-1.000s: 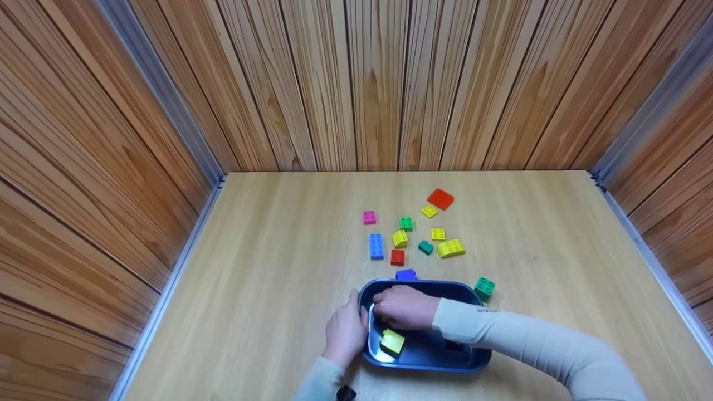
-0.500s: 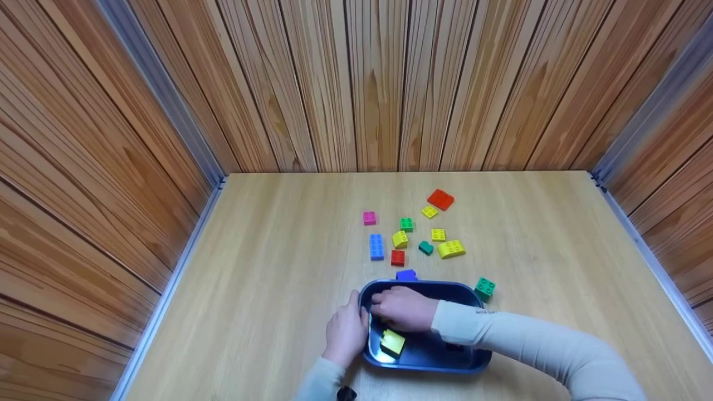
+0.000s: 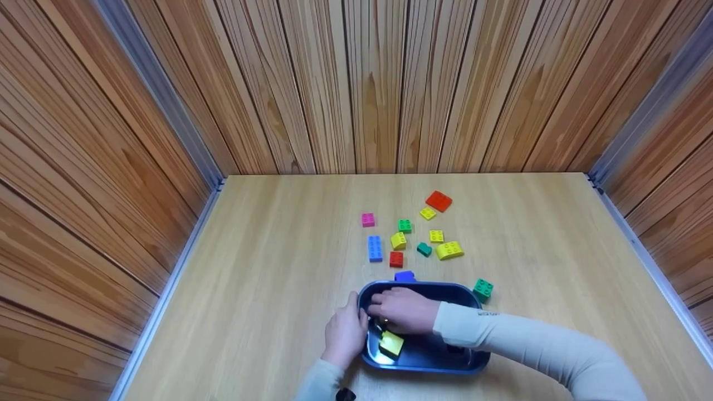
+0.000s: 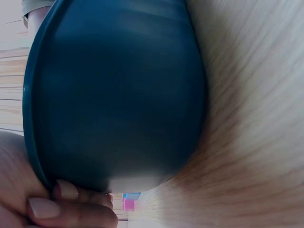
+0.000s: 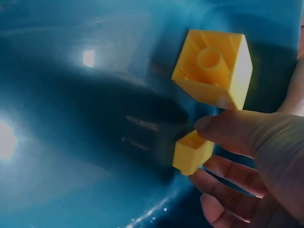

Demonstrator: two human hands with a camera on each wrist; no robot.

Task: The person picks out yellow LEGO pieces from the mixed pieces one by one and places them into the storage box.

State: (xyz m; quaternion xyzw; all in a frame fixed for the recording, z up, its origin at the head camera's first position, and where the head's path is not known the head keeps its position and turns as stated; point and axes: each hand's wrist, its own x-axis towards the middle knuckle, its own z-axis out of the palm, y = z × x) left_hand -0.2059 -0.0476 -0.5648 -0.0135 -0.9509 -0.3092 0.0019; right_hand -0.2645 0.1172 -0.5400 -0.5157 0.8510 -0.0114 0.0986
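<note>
A dark blue plastic tub [image 3: 426, 356] stands near the front of the table. My left hand [image 3: 344, 334] grips its left wall, the curled fingers at the rim corner in the left wrist view. Inside the tub, near its back left corner, my right hand [image 3: 406, 309] pinches a small yellow building brick [image 5: 192, 153] between thumb and fingers. That brick is mostly hidden under the hand in the head view. Beside the right thumb lies a larger yellow brick [image 5: 213, 69] on the tub's floor, its hollow underside showing. The right sleeve covers part of the tub's right side.
Several loose bricks lie beyond the tub, among them a long blue brick [image 3: 375, 249], a red brick [image 3: 396, 259] and a curved yellow brick [image 3: 449, 250]. A purple-blue piece [image 3: 405, 276] and a green brick [image 3: 483, 291] sit close by the tub. Wooden walls [image 3: 379, 89] enclose the table.
The head view has shifted slightly. My right hand has barely moved inside the tub, and a little more of the tub's shaded floor shows under its fingers. The left hand keeps its grip.
</note>
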